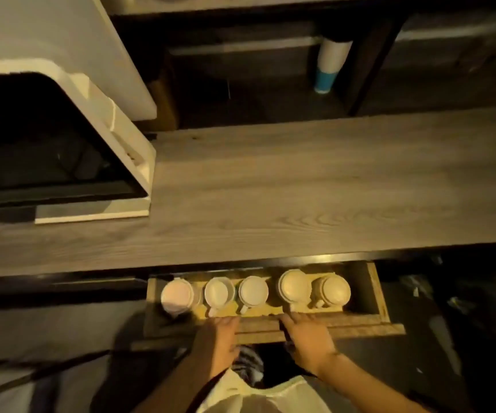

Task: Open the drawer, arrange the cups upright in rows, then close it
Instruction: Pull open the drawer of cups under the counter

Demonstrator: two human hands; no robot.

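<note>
A wooden drawer [373, 293] stands partly open under the grey countertop. Inside it, several pale cups [252, 291] sit side by side in one row; a few show small handles toward me. Whether they stand mouth up or mouth down I cannot tell. My left hand [219, 338] lies on the drawer's front panel [345, 326] near its middle, fingers over the top edge. My right hand [306, 338] lies on the same panel a little further right, fingers also reaching over the edge.
The grey wood-grain countertop [300, 186] overhangs the back of the drawer. A white machine [70, 114] with a dark cavity stands on it at the left. A white and blue cup stack [328, 67] hangs beyond the counter. Dark floor lies on both sides.
</note>
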